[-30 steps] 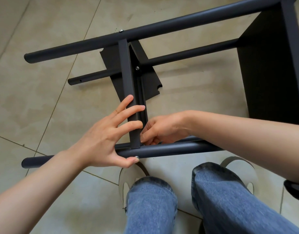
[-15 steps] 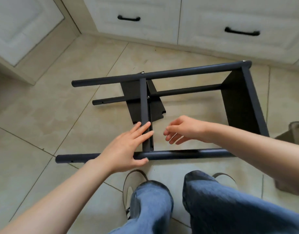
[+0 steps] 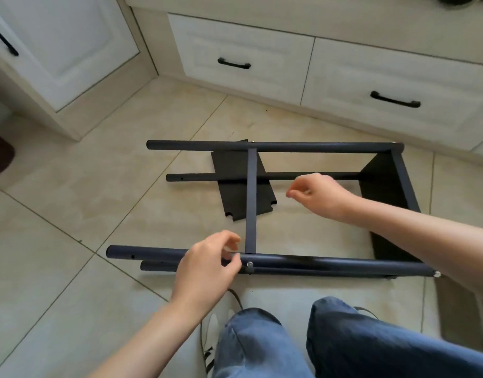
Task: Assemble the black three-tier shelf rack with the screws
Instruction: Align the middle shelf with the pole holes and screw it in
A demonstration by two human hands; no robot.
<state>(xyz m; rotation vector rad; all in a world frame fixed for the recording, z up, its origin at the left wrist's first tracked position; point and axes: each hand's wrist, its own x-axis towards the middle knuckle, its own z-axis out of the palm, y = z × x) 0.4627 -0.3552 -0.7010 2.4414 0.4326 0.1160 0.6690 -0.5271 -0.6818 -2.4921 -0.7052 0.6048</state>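
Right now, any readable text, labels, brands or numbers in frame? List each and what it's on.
None readable.
Rack frame: plain black tubes and panels, no label, sticker or marking visible.
Drawer fronts: blank, only black handles.
Shoe: dark stripes near the jeans, no legible brand.
Floor tiles: no print.
Left hand and right hand carry nothing with writing.

A home, likely a kitchen; cream panelled cabinet door and drawers with black handles; beige tiled floor.
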